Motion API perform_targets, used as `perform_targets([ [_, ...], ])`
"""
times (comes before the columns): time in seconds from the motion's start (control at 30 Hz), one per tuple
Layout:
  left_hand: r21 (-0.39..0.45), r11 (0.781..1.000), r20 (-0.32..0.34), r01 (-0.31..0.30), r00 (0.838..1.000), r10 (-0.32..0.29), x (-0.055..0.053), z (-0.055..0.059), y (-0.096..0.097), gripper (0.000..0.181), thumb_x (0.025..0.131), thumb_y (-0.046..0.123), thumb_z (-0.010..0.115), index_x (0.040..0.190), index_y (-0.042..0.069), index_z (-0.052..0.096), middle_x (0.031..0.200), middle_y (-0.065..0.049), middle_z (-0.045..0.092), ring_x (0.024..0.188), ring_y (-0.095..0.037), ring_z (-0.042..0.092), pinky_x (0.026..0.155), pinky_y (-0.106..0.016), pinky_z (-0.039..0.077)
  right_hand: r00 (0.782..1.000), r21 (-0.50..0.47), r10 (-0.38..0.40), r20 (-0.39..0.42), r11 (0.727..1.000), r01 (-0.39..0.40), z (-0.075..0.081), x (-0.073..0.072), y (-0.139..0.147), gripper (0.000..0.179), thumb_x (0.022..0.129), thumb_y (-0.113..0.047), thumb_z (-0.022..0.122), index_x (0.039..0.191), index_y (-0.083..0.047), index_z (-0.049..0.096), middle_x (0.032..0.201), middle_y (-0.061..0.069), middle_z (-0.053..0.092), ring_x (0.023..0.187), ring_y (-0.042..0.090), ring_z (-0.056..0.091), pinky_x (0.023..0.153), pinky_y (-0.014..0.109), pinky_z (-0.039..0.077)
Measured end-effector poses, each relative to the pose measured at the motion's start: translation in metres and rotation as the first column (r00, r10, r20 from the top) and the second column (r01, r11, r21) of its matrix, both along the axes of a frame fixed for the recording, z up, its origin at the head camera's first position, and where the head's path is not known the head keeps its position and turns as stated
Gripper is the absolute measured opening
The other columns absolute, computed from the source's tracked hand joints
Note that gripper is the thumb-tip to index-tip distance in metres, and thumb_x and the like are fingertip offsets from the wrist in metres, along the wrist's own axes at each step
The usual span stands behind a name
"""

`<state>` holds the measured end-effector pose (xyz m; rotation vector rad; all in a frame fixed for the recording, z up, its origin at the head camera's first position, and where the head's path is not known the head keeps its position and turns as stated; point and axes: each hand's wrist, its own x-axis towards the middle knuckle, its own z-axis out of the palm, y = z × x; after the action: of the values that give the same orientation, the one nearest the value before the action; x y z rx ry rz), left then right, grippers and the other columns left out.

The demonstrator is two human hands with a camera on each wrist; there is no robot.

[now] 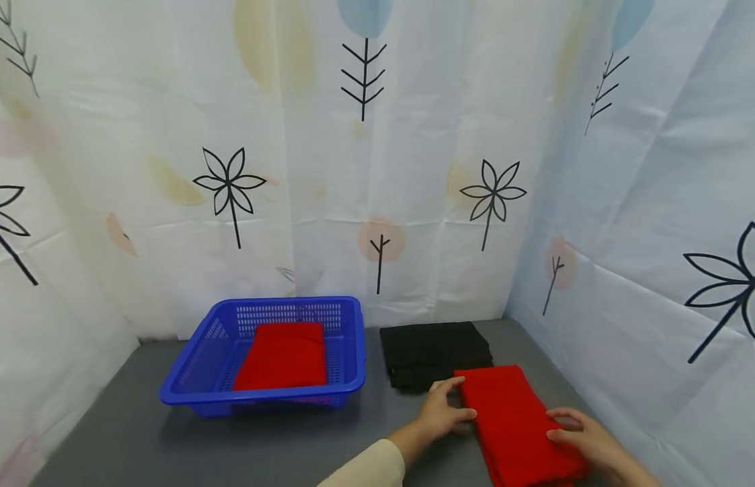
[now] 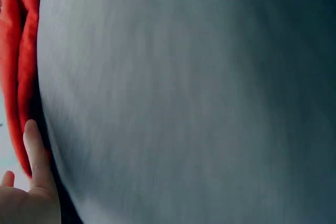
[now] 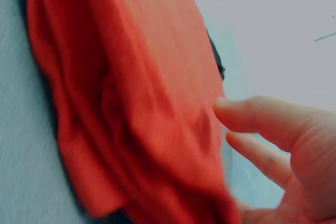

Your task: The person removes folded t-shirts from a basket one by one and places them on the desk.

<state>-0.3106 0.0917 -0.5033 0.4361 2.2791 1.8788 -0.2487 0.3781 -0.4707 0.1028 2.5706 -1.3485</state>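
Note:
A folded red cloth (image 1: pixel 514 423) lies on the grey surface at the right, with several soft layers showing along its edge in the right wrist view. My left hand (image 1: pixel 441 411) is at its left side, thumb and forefinger spread apart against the edge. In the left wrist view, a fairly straight finger (image 2: pixel 37 153) lies along the red layers. On the opposite side is my right hand (image 1: pixel 587 439), its fingertips at the cloth's right edge. The right wrist view has that thumb and fingers loosely extended at the fabric; whether some fingertips reach underneath is hidden.
A blue plastic basket (image 1: pixel 197 398) stands at the left, holding another folded red cloth (image 1: pixel 286 355). Behind my left hand lies a folded black cloth (image 1: pixel 435 348), close to the red one. Patterned white curtains (image 1: pixel 426 270) enclose the grey surface (image 1: pixel 134 439) at the back and sides.

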Motion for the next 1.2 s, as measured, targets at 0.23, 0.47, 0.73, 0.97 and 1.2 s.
perform_targets([
  [0.23,0.112,0.994,-0.019,0.017,1.000,-0.015,-0.010,0.024,-0.025,0.048,0.090,0.007,0.070,0.136,0.008,0.055,0.131,-0.017,0.054,0.084,-0.025,0.072,0.061,-0.039,0.060,0.986,0.073,-0.095,-0.138,0.992,0.106,0.020,-0.011,-0.029,0.061,0.095,-0.028,0.065,0.139,0.008,0.042,0.137,0.041,0.040,0.122,0.054,0.047,0.087,0.053,0.050],
  [0.47,0.178,0.984,-0.047,-0.002,0.999,0.010,-0.023,0.064,-0.049,0.034,0.097,0.014,0.062,0.131,0.008,0.059,0.116,-0.012,0.066,0.089,-0.024,0.071,0.063,-0.038,0.061,0.951,0.042,-0.130,-0.279,0.988,0.147,0.040,-0.021,-0.077,0.057,0.097,-0.025,0.062,0.144,-0.001,0.040,0.140,0.033,0.046,0.123,0.049,0.049,0.092,0.054,0.048],
  [0.73,0.148,0.984,-0.077,-0.096,0.991,0.108,-0.049,0.096,-0.097,0.035,0.100,0.022,0.058,0.132,0.009,0.059,0.122,-0.018,0.066,0.085,-0.014,0.066,0.062,-0.030,0.057,0.933,-0.154,-0.079,-0.352,0.988,0.025,0.060,-0.040,-0.159,0.045,0.098,-0.015,0.061,0.140,-0.007,0.046,0.130,0.023,0.057,0.111,0.033,0.061,0.092,0.044,0.053],
  [0.97,0.172,0.959,-0.021,-0.226,0.972,0.233,-0.064,0.115,-0.149,0.038,0.102,0.024,0.054,0.137,0.011,0.055,0.129,-0.016,0.063,0.101,-0.023,0.066,0.080,-0.040,0.059,0.917,-0.256,-0.025,-0.398,0.963,-0.084,0.068,-0.060,-0.229,0.040,0.094,-0.008,0.064,0.132,-0.003,0.054,0.119,0.022,0.063,0.099,0.029,0.067,0.086,0.042,0.057],
  [1.2,0.133,0.909,-0.028,-0.395,0.915,0.402,-0.081,0.112,-0.205,0.038,0.102,0.023,0.053,0.138,0.009,0.054,0.133,-0.021,0.060,0.116,-0.035,0.062,0.092,-0.042,0.055,0.924,-0.324,0.066,-0.376,0.925,-0.198,0.067,-0.073,-0.284,0.038,0.094,-0.007,0.064,0.129,0.000,0.055,0.114,0.023,0.063,0.097,0.030,0.067,0.088,0.045,0.056],
])
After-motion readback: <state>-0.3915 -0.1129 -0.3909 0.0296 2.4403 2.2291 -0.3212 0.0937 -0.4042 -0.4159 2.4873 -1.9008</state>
